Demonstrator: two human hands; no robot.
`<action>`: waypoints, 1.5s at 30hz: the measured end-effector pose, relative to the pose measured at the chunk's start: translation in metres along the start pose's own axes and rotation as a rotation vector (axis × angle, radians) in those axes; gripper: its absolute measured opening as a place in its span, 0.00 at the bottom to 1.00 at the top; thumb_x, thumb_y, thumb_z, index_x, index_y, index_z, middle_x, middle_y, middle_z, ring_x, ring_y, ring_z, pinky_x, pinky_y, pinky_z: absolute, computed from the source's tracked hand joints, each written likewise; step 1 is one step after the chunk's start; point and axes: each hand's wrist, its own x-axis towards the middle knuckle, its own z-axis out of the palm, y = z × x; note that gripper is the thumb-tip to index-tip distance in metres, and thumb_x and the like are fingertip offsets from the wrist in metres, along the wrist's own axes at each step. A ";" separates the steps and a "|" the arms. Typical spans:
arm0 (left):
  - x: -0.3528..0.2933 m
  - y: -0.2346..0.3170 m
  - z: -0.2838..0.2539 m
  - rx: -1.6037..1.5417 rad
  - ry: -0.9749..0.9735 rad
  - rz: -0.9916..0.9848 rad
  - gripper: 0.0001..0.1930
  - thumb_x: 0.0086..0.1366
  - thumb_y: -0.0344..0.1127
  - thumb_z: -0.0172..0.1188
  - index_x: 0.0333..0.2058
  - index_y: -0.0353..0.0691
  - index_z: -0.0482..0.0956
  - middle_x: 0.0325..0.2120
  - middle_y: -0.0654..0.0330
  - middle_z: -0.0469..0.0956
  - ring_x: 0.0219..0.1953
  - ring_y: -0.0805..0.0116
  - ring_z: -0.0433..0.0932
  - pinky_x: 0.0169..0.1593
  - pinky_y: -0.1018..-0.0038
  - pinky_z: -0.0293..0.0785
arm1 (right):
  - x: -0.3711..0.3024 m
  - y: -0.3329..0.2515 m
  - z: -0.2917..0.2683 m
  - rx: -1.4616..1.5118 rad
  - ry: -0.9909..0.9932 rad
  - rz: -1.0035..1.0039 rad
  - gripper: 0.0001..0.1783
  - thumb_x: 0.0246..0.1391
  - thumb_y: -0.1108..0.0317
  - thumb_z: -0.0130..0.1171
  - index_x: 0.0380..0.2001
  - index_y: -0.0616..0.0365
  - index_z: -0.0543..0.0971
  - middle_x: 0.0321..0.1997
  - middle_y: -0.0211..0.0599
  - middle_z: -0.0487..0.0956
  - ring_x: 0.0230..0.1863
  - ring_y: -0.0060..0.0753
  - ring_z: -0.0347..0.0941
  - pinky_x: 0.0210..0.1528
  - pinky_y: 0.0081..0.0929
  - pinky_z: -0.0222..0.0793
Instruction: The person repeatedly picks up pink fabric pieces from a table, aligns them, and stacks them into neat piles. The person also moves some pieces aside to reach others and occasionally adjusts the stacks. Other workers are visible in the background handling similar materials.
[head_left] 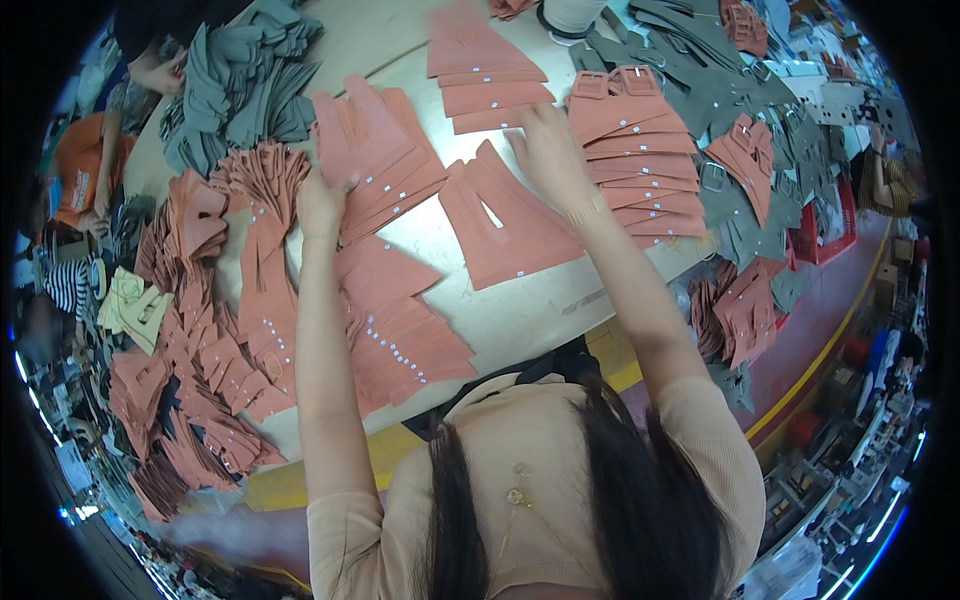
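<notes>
"Across the pale tabletop (575,320), what do we record at the centre?"

"We record a slotted coral fabric panel (530,250), lying flat and by itself between the stacks, with a small white label near its lower edge."

"How do we find the left hand?"

"We find the left hand (322,205) at the left edge of a fanned coral stack (385,155), thumb toward the panels. Its fingers are partly hidden, so we cannot tell whether it grips."

"What do we enter for the right hand?"

"We enter the right hand (550,158) just beyond the slotted panel's right side, fingers bent, fingertips at the lower edge of the upper coral stack (490,88). We cannot tell whether they pinch a layer."

"Which surrounding items do we list?"

"To its right we list a stepped coral stack (640,165) topped by covered buckles (632,80), with grey-green fabric pieces (690,55) beyond. Nearer the person, by the left forearm, we log a labelled coral stack (410,335), its white labels in a slanting row. Further left we log bundled coral strips (262,172)."

"And at the far left?"

"We note a co-worker's hand (160,75) beside a grey-green heap (245,85)"
</notes>
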 end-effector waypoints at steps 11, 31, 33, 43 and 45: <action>0.004 -0.001 0.005 -0.231 -0.065 0.098 0.18 0.58 0.28 0.62 0.46 0.30 0.72 0.37 0.50 0.80 0.34 0.63 0.81 0.33 0.73 0.74 | 0.134 0.020 0.080 -0.276 -0.090 0.632 0.18 0.52 0.62 0.54 0.45 0.55 0.78 0.51 0.38 0.72 0.56 0.41 0.64 0.51 0.47 0.63; 0.008 -0.019 -0.027 -1.105 -0.581 -0.344 0.36 0.67 0.66 0.35 0.57 0.37 0.64 0.44 0.50 0.78 0.31 0.59 0.82 0.25 0.71 0.79 | 0.054 -0.121 0.026 1.343 -0.145 0.278 0.12 0.53 0.71 0.59 0.39 0.62 0.71 0.34 0.42 0.79 0.29 0.32 0.80 0.23 0.28 0.74; 0.008 -0.021 -0.028 -1.149 -0.549 -0.444 0.38 0.66 0.68 0.34 0.57 0.38 0.64 0.45 0.54 0.78 0.34 0.59 0.81 0.27 0.71 0.79 | 0.040 -0.109 0.043 1.185 -0.263 0.384 0.12 0.54 0.70 0.58 0.39 0.63 0.71 0.35 0.43 0.78 0.25 0.31 0.80 0.22 0.25 0.74; -0.004 0.008 -0.030 -1.021 -0.522 -0.388 0.31 0.68 0.62 0.40 0.56 0.43 0.65 0.45 0.57 0.77 0.34 0.62 0.81 0.30 0.73 0.79 | 0.029 -0.098 0.084 1.130 -0.158 0.529 0.10 0.52 0.74 0.57 0.37 0.65 0.70 0.27 0.44 0.78 0.19 0.32 0.78 0.21 0.28 0.73; -0.005 0.010 -0.028 -0.989 -0.484 -0.444 0.24 0.69 0.54 0.47 0.54 0.43 0.65 0.42 0.58 0.78 0.31 0.66 0.81 0.26 0.78 0.76 | 0.028 -0.099 0.086 1.080 -0.182 0.518 0.11 0.55 0.72 0.56 0.40 0.65 0.70 0.30 0.44 0.79 0.23 0.31 0.79 0.23 0.27 0.75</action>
